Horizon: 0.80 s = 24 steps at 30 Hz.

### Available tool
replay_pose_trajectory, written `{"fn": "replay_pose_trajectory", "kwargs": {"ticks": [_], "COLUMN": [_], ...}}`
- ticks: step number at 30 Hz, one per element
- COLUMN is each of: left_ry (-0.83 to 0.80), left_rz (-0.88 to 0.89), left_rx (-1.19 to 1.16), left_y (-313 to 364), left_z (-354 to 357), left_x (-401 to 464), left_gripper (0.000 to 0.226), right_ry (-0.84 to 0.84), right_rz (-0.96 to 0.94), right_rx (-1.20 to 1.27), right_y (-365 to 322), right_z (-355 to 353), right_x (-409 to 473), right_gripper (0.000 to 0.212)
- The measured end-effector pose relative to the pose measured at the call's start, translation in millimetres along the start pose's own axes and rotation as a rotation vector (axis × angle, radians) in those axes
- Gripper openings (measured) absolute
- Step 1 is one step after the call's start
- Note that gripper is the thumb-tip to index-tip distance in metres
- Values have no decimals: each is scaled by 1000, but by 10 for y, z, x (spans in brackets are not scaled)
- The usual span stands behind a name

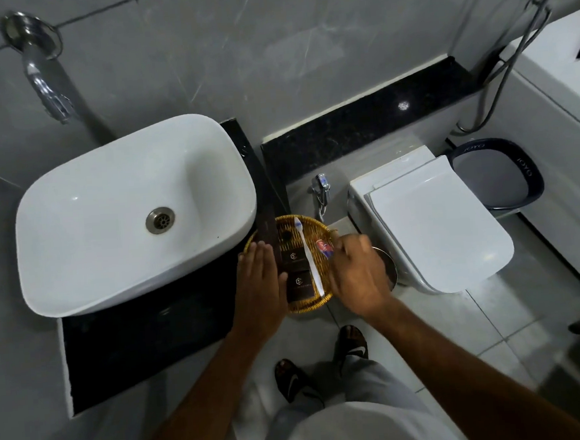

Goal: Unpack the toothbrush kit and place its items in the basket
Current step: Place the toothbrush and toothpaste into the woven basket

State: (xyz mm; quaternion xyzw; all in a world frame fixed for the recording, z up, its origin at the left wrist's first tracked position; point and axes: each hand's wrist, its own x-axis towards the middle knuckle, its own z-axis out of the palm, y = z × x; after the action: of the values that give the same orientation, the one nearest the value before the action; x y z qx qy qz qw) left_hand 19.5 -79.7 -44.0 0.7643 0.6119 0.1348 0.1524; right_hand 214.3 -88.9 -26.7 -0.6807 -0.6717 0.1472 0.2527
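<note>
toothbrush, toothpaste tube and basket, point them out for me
toothbrush (307,249), head view, middle of the white handle
toothpaste tube (324,246), head view, red printed end beside the right hand
basket (311,222), head view, far woven rim

Just one view here, a wide-angle head cam looking steeply down from standing height, so there's no second angle to compare overlap with. It faces the tiled wall, with the white sink (133,213) at left, the toilet (433,223) at right, and the person's own feet at the bottom edge. The woven basket (321,300) sits near frame centre at arm's reach, both forearms coming up from below. Edges bow outward from the lens.
</note>
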Motion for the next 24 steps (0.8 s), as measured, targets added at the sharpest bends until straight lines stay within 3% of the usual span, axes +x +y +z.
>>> {"fn": "replay_pose_trajectory", "kwargs": {"ticks": [3, 6, 8, 12, 15, 20, 24], "left_ry": [-42, -87, -122, -125, -116, -123, -128], "left_rz": [-14, -29, -50, -59, -57, -66, -32], "left_rx": [117, 191, 200, 180, 197, 209, 249], "left_y": [-104, -185, -221, -224, -232, -219, -182], "left_z": [55, 88, 110, 149, 193, 191, 33], "left_x": [-88, -115, -117, -107, -120, -102, -84], "left_gripper": [60, 61, 61, 62, 63, 64, 65], "right_ry": [-14, -51, 6, 95, 117, -136, -137], "right_rz": [167, 172, 165, 173, 88, 2, -24], "right_rx": [123, 80, 24, -42, -114, -308, -292], "right_y": [49, 61, 84, 69, 42, 105, 89], "right_z": [201, 325, 416, 497, 503, 476, 343], "right_x": [-25, -43, -69, -91, -95, -103, -27], "right_gripper": [20, 31, 28, 48, 50, 53, 53]}}
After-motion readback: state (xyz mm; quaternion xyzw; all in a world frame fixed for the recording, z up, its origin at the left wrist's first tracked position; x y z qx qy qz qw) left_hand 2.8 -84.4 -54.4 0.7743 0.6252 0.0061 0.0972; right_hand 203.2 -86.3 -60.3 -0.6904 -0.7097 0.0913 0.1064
